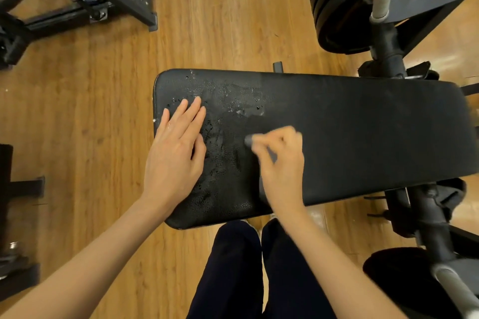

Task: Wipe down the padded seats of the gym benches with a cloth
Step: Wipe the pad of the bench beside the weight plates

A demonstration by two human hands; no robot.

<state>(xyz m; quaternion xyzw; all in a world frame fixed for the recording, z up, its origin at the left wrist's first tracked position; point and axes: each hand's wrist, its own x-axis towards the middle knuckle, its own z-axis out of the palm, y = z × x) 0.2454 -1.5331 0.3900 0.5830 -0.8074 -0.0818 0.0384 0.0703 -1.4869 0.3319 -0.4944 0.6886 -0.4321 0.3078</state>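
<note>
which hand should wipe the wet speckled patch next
Right. The right hand already grips what looks like the dark cloth, blurred, just beside the wet patch. The left hand rests flat on the bench pad, holding nothing.

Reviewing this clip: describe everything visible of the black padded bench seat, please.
The black padded bench seat is a long pad with rounded corners, covered in textured vinyl-like material, lying flat across the frame over the wooden floor. Its left part is wet, with droplets and smears; the right part looks dry and matte. The left hand rests flat on the wet end. The right hand, blurred, has curled fingers over the middle, gripping something dark that cannot be made out.
</note>
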